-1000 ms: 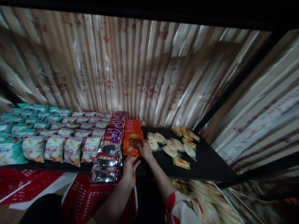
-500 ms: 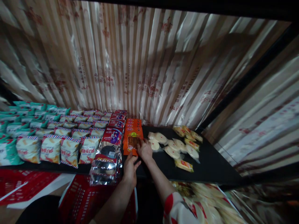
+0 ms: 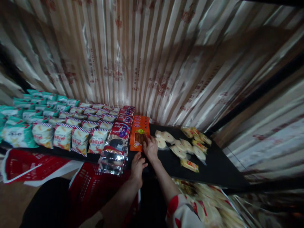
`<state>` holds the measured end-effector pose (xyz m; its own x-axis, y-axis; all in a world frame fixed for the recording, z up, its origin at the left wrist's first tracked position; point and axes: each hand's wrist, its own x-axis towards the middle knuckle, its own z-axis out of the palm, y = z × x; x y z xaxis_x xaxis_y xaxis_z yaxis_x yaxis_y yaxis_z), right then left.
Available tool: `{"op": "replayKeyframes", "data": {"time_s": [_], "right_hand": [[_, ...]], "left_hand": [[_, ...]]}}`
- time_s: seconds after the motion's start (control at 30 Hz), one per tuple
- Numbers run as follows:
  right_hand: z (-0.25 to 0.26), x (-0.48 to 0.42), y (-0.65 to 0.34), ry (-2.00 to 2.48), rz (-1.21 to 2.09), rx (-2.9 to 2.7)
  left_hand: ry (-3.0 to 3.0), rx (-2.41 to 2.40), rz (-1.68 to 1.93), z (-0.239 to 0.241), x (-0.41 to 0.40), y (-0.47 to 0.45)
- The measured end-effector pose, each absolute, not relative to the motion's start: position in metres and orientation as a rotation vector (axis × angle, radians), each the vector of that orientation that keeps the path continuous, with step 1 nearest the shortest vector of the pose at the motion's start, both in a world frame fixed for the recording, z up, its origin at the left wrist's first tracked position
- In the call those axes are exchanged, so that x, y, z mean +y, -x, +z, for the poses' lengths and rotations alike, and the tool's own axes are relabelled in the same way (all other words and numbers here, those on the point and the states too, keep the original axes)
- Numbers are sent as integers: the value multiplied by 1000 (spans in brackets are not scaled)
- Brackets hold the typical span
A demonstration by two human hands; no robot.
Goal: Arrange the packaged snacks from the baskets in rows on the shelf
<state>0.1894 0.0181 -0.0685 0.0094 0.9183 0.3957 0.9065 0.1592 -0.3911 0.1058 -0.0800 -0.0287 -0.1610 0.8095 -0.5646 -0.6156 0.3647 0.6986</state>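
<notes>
An orange snack packet [image 3: 140, 136] with a brown food picture and a yellow label lies face up on the black shelf. My right hand [image 3: 150, 148] rests on its lower right edge, fingers a little bent and touching the packet, not wrapped round it. Just below the packet's near edge is my left hand [image 3: 137, 167], with thumb and fingers apart and nothing visible in it. More orange packets [image 3: 140, 122] overlap behind this one. To their left runs a row of purple and silver packets [image 3: 118, 134], overlapping up to the shelf's near edge.
White-and-red snack bags [image 3: 80, 139] and green bags [image 3: 20, 133] stand in rows at left. Right of my hands lie clear packets of pale round pieces [image 3: 179, 148] and small yellow packets [image 3: 189, 165]. Red baskets [image 3: 95, 190] sit below; striped sheeting [image 3: 142, 63] hangs behind.
The view has shifted, so the shelf's left part shows higher. My left hand has drawn back from the orange packet's near edge; my right hand stays at its right edge.
</notes>
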Motion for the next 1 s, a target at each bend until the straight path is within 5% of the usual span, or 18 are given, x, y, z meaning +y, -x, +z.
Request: {"op": "replayKeyframes", "data": {"time_s": [0.67, 1.0], "right_hand": [[-89, -160, -138, 1387, 376, -1768], [-149, -144, -91, 1863, 1169, -2344]], "left_hand": [[-223, 1319, 996, -88, -192, -36], [121, 1469, 887, -155, -185, 55]]}}
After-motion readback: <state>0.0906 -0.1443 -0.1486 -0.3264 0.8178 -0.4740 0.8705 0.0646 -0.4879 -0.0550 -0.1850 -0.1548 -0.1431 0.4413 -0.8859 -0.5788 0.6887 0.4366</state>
